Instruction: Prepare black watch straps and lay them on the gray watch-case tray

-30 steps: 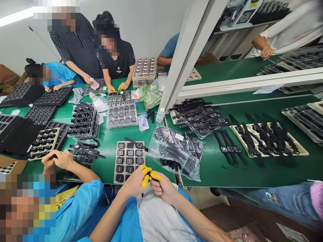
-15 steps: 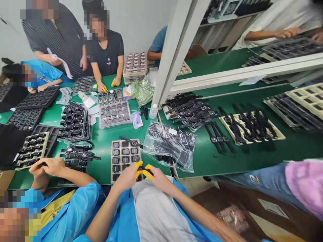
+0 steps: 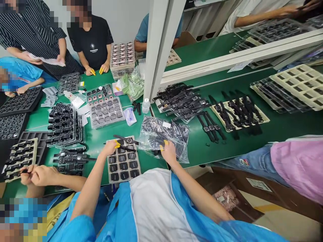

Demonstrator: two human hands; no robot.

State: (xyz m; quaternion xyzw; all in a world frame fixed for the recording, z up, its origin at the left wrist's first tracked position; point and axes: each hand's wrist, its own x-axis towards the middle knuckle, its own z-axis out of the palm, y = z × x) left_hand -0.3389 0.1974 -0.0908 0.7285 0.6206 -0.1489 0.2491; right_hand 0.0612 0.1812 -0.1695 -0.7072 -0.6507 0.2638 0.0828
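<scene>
My left hand, with yellow finger cots, pinches a black watch with its strap. It holds the watch just over the top rows of a tray of dark watch bodies at the green table's near edge. A second strapped watch lies across the tray's far edge. My right hand, also in yellow cots, rests at the mouth of a clear plastic bag of black straps. Its fingertips are among the straps. Whether they grip one is hidden.
A co-worker's hands work over strapped watches at my left. More trays and a water bottle stand beyond, beside a white post. Strapped watches lie to the right. A person in pink sits at right, others across.
My hands were together at my chest, pinching a small part. They have since parted: the left reached out to the tray with a watch, the right to the bag. The view tilted down.
</scene>
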